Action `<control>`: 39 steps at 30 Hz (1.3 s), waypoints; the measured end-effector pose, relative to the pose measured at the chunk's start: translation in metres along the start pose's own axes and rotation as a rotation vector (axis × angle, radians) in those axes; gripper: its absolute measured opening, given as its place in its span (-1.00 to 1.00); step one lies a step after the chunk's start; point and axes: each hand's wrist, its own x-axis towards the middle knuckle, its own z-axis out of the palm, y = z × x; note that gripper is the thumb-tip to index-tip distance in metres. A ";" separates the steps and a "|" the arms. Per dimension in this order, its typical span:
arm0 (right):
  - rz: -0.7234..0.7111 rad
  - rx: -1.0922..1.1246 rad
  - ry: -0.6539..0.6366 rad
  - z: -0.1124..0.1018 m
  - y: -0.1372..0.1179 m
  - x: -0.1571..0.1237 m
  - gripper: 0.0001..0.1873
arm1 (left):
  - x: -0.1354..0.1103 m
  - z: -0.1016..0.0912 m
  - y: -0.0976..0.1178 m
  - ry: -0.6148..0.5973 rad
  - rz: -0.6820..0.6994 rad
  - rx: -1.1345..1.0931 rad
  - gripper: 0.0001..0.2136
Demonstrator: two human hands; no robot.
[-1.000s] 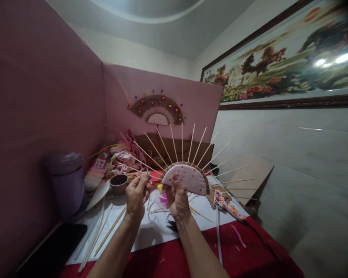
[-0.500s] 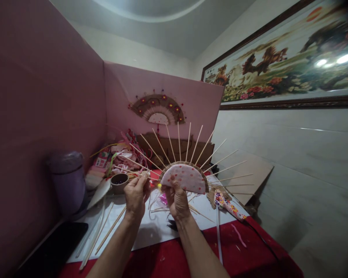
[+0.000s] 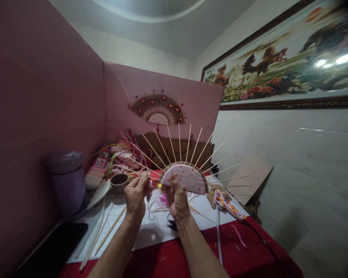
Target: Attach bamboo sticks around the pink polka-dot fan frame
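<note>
My right hand [image 3: 176, 200] is closed on the lower edge of a half-round fan base [image 3: 185, 177] covered in white cloth with red dots, held upright above the table. Several thin bamboo sticks [image 3: 191, 144] fan out from its rim. My left hand [image 3: 136, 195] pinches the leftmost stick [image 3: 127, 170] close to the base's left corner. A small yellow piece [image 3: 159, 187] shows between the two hands.
A finished brown fan [image 3: 158, 110] hangs on the pink partition. On the table lie a white sheet [image 3: 150, 227], loose sticks [image 3: 110, 227], a small brown bowl [image 3: 118, 181], a purple jar [image 3: 66, 181], patterned cloth [image 3: 229, 206], a dark phone [image 3: 55, 251] and cardboard [image 3: 249, 173].
The fan base has shifted slightly left and down with both hands. My left hand keeps its pinch on the leftmost stick.
</note>
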 end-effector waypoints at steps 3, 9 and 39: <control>0.007 0.006 -0.007 0.001 -0.001 0.000 -0.77 | -0.002 0.001 0.001 -0.003 -0.018 -0.014 -0.75; 0.007 0.007 0.017 0.001 -0.001 -0.001 -0.78 | -0.002 -0.001 -0.001 -0.025 -0.043 -0.027 -0.74; 0.027 0.046 0.020 -0.003 0.001 0.002 -0.72 | 0.001 -0.001 -0.006 -0.038 0.065 0.059 -0.71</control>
